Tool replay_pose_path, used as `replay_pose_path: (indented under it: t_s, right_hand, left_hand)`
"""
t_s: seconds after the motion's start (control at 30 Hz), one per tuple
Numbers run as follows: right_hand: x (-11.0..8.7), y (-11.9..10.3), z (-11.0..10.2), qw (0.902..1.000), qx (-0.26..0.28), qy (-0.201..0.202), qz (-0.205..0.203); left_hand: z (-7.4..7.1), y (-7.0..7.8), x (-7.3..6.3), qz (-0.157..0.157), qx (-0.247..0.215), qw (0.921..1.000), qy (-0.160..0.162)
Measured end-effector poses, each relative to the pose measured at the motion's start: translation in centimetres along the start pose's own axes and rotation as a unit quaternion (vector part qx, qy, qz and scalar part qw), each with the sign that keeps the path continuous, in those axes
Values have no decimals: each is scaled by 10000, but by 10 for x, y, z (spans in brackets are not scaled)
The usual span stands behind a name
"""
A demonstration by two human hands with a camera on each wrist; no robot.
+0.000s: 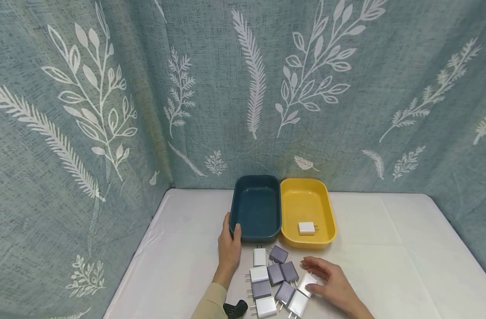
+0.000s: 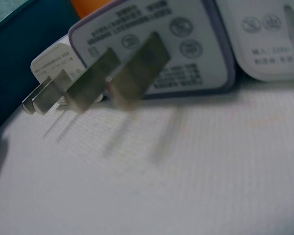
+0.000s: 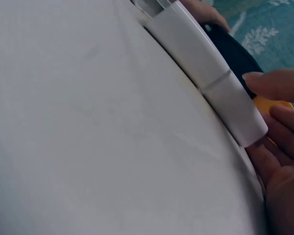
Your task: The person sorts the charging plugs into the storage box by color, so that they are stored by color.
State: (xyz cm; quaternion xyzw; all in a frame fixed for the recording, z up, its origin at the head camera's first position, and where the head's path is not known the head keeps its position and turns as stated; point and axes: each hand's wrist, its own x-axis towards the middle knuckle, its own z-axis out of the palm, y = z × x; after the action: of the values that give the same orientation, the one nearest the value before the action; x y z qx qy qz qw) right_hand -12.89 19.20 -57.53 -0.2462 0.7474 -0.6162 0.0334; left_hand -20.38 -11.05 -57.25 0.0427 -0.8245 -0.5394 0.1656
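At the near left corner of the dark blue tray (image 1: 256,238), my left hand (image 1: 229,246) rests with its fingers along the side and its thumb at the front rim. My right hand (image 1: 332,283) is around a white charger plug (image 1: 308,282) lying on the cloth. In the right wrist view, the thumb (image 3: 272,84) is close over the white charger plug (image 3: 237,110), with the other fingers beyond its end. More white chargers (image 1: 265,306) and purple-grey chargers (image 1: 261,289) lie grouped before the trays; the left wrist view shows metal prongs on a purple-edged charger (image 2: 191,58).
A yellow tray (image 1: 328,208) stands against the blue one's right side, with one white charger (image 1: 306,228) inside. A black curved object (image 1: 237,309) is beside the left sleeve (image 1: 211,303). The white-clothed table (image 1: 370,239) backs onto a leaf-patterned curtain (image 1: 219,88).
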Motion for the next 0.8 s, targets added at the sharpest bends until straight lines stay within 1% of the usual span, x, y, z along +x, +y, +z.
replay_pose_path:
  t_s: [0.1,0.2,0.37,0.5,0.57,0.67,0.8]
  right_hand:
    - [0,1,-5,9992,198,-328,-94]
    - [0,0,-10,9975,349,-612,-46]
    - [1,3,-16,9942,515,-934,159]
    - [1,6,-20,9909,697,-1152,82]
    - [2,5,-22,9898,695,-1245,76]
    - [2,4,-24,9894,552,-1340,29]
    - [3,4,-26,9895,336,-1399,-136]
  left_hand:
    - [0,0,0,-6,-11,10000,-11]
    - [1,0,0,-13,15,10000,-3]
    - [2,-1,1,14,39,10000,22]
    - [2,-1,0,35,13,10000,35]
    - [2,-1,0,35,11,10000,42]
    - [2,-1,0,35,5,10000,45]
    - [1,-1,0,29,7,10000,47]
